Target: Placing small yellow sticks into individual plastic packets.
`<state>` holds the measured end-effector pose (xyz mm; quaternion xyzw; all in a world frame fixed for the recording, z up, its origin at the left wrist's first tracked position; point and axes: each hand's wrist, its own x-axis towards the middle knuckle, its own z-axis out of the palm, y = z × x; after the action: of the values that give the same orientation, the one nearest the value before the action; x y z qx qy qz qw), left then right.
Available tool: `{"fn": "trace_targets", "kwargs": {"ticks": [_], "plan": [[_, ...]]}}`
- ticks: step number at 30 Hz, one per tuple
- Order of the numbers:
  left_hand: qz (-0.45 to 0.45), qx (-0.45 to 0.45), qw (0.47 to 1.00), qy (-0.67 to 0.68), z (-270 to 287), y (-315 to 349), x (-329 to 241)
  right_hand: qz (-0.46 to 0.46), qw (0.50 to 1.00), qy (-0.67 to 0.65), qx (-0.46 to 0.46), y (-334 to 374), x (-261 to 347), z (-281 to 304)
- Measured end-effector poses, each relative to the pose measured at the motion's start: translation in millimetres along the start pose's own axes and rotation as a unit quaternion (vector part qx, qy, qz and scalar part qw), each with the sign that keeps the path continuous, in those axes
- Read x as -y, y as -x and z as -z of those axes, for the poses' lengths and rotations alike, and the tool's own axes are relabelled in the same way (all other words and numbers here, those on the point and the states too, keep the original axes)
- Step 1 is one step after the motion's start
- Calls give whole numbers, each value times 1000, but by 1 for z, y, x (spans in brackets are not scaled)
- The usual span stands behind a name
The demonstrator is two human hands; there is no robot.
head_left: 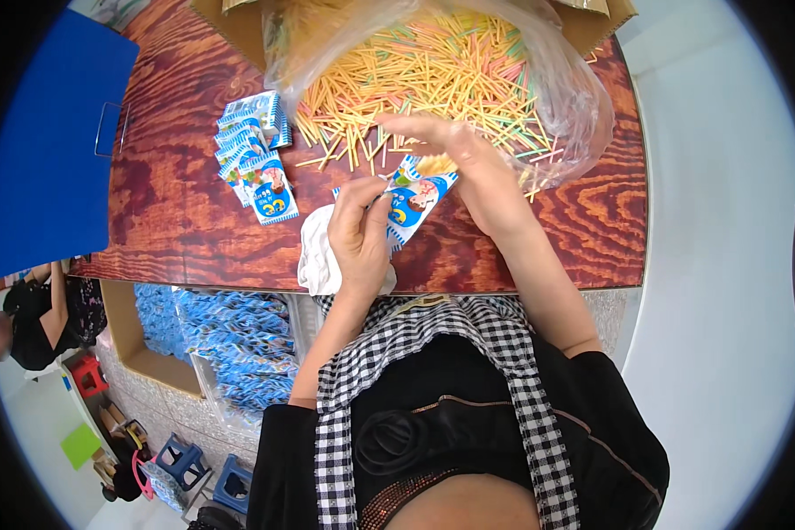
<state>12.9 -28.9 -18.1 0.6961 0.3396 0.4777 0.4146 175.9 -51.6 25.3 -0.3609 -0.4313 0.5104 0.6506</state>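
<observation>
My left hand [360,231] pinches a small blue-and-white packet [420,201] between thumb and fingers, tilted above the wooden table. Short pale yellow sticks [435,165] show at the packet's upper end. My right hand [473,163] is beside that end, its fingers stretched out to the left over the sticks. A white cloth [318,252] lies by my left wrist. Farther off, a heap of thin yellow, pink and green sticks [415,75] spills from a clear plastic bag [583,115]. Several similar packets [261,163] lie overlapping to the left.
The bag comes out of a cardboard box [230,26] at the table's far edge. A blue panel [53,141] stands left of the table [177,238]. Below its near edge are many blue packets [238,340] beside another cardboard box [141,353]. Another person [40,314] is at far left.
</observation>
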Motion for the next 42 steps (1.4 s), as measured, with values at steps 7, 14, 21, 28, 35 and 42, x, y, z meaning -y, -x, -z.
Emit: {"fn": "trace_targets", "kwargs": {"ticks": [7,14,21,28,35,42], "plan": [[136,-37,968,210,5,7,10,6,944,327,-53,-1,14,-11],[189,22,937,292,16,6,4,52,886,461,8,1,39,-31],[207,95,940,253,32,-2,-5,52,873,484,41,-16,42,-17],[161,102,967,169,41,-14,-14,59,851,523,-4,-19,29,-6],[157,64,965,200,44,-21,-17,57,889,447,83,-11,11,-33],[201,-27,955,218,76,-21,-2,-35,948,317,16,1,-9,-51]]}}
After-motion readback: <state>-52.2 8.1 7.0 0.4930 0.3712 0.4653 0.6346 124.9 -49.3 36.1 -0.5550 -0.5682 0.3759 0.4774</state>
